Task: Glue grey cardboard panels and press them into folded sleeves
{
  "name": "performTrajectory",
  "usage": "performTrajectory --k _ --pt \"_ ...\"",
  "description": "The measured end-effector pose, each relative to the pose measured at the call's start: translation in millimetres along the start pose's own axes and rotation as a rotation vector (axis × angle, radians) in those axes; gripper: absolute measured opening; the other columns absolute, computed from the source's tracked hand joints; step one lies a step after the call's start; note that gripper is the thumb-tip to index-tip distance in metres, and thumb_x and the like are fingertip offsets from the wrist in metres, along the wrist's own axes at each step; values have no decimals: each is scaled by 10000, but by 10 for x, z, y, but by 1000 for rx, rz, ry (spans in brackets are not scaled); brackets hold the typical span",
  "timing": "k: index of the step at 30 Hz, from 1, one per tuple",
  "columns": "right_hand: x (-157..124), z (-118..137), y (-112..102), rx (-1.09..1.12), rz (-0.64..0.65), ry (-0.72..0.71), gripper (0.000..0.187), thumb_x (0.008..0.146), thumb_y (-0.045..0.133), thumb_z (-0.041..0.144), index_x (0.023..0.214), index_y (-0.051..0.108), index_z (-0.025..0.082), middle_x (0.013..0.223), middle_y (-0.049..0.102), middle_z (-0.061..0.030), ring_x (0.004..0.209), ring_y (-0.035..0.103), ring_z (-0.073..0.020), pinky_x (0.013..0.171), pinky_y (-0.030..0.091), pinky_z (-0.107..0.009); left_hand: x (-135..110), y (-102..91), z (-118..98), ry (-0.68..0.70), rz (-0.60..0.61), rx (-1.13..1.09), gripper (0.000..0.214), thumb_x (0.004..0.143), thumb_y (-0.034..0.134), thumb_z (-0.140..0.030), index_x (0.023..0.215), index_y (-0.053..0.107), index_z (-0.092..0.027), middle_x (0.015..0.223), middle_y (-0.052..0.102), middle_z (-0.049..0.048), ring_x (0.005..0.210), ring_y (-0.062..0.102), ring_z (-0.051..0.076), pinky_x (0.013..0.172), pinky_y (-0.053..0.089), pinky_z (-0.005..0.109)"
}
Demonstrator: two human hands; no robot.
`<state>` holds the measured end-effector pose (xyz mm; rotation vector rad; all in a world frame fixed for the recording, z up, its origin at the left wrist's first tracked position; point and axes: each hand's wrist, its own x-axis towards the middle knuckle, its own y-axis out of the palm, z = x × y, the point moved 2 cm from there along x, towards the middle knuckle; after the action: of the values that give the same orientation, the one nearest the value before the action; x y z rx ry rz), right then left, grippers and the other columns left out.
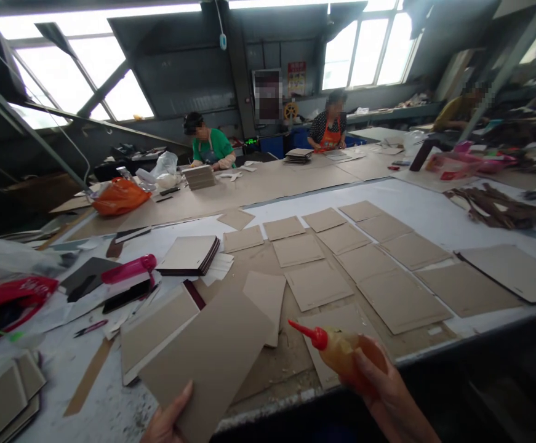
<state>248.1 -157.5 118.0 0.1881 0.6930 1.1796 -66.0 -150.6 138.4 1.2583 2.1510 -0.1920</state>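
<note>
Glue bottle clasped in right hand grip; left hand grip pinching cardboard sheet edge.

Matt grey cardboard sheet; glossy translucent plastic glue bottle, red nozzle.

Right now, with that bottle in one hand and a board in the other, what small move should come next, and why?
Probably tip the squeeze bottle leftward over the cardboard sheet. The right hand grips it with the red nozzle pointing that way, the left hand holds the sheet's near edge, and its face looks bare.
</note>
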Motion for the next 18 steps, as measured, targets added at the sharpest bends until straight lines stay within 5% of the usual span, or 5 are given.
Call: performTrajectory --k 10,18 --pt "-162 110 806 -498 -225 -453 520 598 705 443 1016 461 252 962 591 -26 871 572 -201 749 476 -307 100 -28 -512 -27 119 -200 528 733 549 -77 1225 465 -248 1028 672 38 979 599 214 922 451 396" --pt "-228 249 1100 -785 -315 -715 500 625 677 431 1032 452 245 995 528 -31 866 547 -181 742 473 -284 60 -52 -711 -55 112 -266 545 753 509 -54 1239 445 -294 1053 663 14 930 620 187 919 452 357"
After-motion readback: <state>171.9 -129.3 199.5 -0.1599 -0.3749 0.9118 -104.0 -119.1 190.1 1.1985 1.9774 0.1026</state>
